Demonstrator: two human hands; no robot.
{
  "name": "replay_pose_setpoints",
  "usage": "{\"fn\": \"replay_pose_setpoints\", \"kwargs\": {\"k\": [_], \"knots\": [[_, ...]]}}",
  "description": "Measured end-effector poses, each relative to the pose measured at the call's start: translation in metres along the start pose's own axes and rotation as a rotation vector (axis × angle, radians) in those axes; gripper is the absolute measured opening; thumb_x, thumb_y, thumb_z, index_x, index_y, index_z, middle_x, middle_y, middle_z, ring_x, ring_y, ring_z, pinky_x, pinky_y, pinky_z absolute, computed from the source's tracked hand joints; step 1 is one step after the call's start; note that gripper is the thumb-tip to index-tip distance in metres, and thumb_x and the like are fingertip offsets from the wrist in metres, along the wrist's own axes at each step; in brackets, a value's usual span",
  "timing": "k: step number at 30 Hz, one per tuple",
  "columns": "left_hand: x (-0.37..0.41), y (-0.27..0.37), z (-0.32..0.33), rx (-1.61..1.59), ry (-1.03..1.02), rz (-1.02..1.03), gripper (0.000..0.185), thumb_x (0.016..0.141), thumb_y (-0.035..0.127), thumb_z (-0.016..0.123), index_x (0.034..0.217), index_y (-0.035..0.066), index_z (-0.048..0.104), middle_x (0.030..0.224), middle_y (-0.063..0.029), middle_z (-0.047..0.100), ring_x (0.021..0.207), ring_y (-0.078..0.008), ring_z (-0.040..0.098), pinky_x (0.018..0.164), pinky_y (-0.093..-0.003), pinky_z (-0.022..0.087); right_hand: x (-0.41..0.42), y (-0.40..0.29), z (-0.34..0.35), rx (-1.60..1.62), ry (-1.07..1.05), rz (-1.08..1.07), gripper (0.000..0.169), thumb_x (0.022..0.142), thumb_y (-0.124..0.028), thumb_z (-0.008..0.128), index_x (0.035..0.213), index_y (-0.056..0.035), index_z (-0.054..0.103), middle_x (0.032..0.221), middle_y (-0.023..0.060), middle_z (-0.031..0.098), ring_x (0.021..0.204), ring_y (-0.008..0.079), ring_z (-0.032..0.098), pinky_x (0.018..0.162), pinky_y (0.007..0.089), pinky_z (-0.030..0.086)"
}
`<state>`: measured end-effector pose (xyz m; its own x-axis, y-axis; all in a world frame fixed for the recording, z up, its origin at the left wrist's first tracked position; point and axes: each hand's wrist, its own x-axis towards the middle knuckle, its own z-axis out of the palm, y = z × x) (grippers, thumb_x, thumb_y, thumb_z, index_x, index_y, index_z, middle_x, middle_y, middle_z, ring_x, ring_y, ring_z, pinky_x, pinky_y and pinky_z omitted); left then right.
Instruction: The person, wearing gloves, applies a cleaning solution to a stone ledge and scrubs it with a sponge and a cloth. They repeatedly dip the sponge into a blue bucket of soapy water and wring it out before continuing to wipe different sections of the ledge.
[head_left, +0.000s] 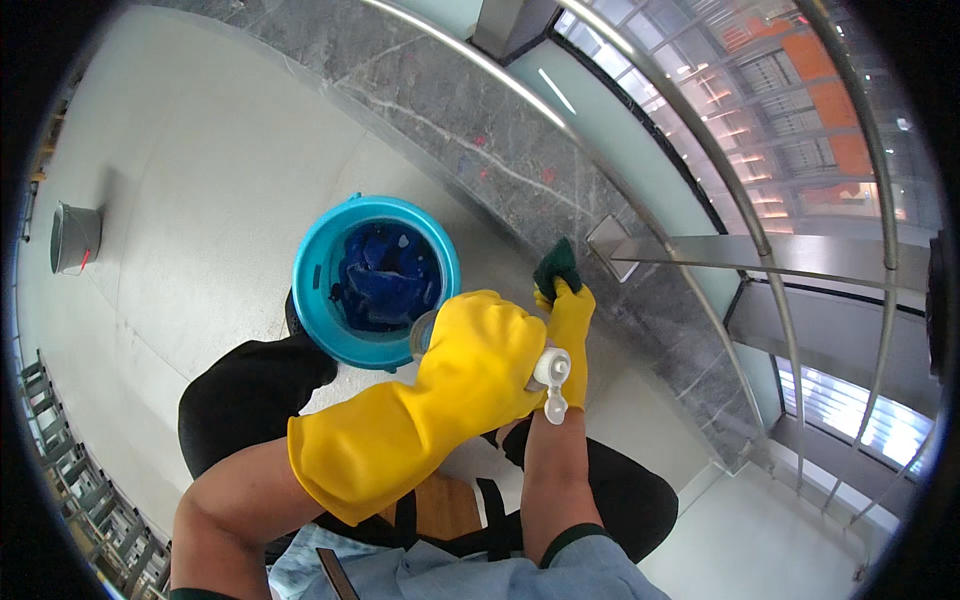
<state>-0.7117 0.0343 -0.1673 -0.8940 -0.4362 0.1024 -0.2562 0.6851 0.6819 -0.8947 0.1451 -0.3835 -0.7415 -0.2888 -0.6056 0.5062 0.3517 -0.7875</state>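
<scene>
My left hand (487, 349), in a long yellow rubber glove, grips a bottle lying across it. The bottle's clear end (422, 335) shows beside the bucket, and its white flip cap (555, 367) is open at the other side; the glove hides the middle. Beyond it, my right hand (570, 304), also in a yellow rubber glove, holds a dark green scouring pad (558, 266) near the grey stone border. A turquoise bucket (302, 281) stands on the floor to the left of my hands, with soaked blue cloth (386, 289) in dark liquid inside.
Metal railing bars (660, 251) curve along the right, above the veined stone border (480, 161). A steel bracket and base plate (613, 247) sit close to my right hand. A small grey bucket (79, 236) stands far left. A wooden seat (442, 506) is beneath me.
</scene>
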Motion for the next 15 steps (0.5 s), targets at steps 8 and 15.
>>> {"fn": "replay_pose_setpoints", "kwargs": {"k": [8,15], "knots": [[0.007,0.001,-0.032,0.135,-0.111,-0.123,0.033,0.063,0.032,0.081,0.085,0.011,0.071,0.090,-0.0117,0.071,0.087,-0.0349,0.067,0.080,-0.0456,0.051,-0.063,-0.066,-0.007,-0.531,0.024,-0.655,0.022,0.093,-0.008,0.066,0.112,0.0012,0.072,0.105,0.0168,0.073,0.096,0.0271,0.069,0.089,0.0348,0.050],[0.013,0.000,-0.053,0.230,-0.141,-0.199,0.031,0.067,0.036,0.081,0.080,0.010,0.071,0.081,-0.0131,0.071,0.079,-0.0358,0.069,0.072,-0.0455,0.052,-0.124,-0.109,-0.006,0.135,-0.112,-0.314,0.028,0.096,-0.009,0.068,0.121,0.0039,0.067,0.106,0.0077,0.071,0.091,0.0145,0.066,0.082,0.0266,0.050]]}}
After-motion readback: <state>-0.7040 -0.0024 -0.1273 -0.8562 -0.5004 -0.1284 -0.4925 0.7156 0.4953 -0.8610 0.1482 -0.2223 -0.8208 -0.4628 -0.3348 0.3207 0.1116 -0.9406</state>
